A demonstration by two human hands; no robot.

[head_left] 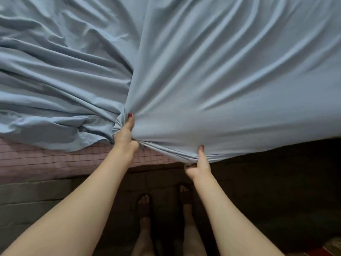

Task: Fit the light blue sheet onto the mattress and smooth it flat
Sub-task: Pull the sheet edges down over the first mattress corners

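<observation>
- Closest to the camera: two bare feet (145, 206) on a dark floor (267, 191), right up against the side of the bed, with both forearms reaching out over them.
- The right hand (198, 164) is the nearer one. It pinches the hanging edge of the light blue sheet (221, 80), thumb on top of the cloth and the other fingers curled up under the hem. Red polish on the thumbnail.
- The left hand (126, 137) sits a bit further in and higher, closed tight around a bunched fistful of the same sheet, thumb pointing away from the body. Folds fan out from that grip.
- Between and left of the hands you can see the mattress (46, 159), pinkish with a dark grid pattern. Its near edge is still uncovered there, so the sheet isn't tucked over this side.
- Right of the right hand the sheet edge droops over the side of the bed and hides the mattress.
- Further back, the sheet covers the whole top of the bed. The right half is pulled into long straight creases running toward the hands, while the left half is loose and rumpled in heavy wrinkles.
</observation>
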